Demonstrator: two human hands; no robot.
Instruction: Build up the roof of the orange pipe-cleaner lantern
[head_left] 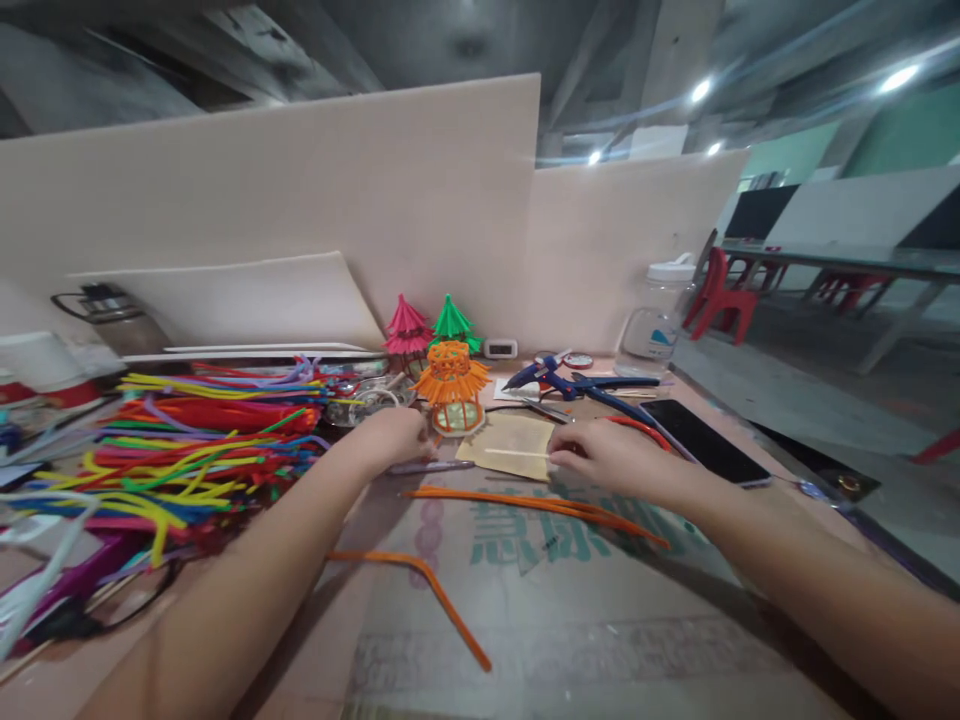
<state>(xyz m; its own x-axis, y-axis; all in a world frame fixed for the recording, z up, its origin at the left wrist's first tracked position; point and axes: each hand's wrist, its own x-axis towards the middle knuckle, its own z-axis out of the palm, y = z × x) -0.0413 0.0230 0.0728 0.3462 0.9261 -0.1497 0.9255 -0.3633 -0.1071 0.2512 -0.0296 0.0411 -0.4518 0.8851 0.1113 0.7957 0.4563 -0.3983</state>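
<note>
A small orange pipe-cleaner lantern with a fringed roof stands upright at the middle of the table. Just left of its base is my left hand, fingers closed together; what they pinch, if anything, is hidden. On the right, my right hand has its thumb and fingers pinched around the end of a thin white stick. That stick lies across a square of yellowish paper. Nearer me are several straight orange pipe cleaners and a bent orange pipe cleaner.
Bundles of coloured pipe cleaners cover the left side. Behind the lantern stand a pink roofed piece and a green roofed piece. To the right are a blue glue gun, pliers, a phone and a clear bottle.
</note>
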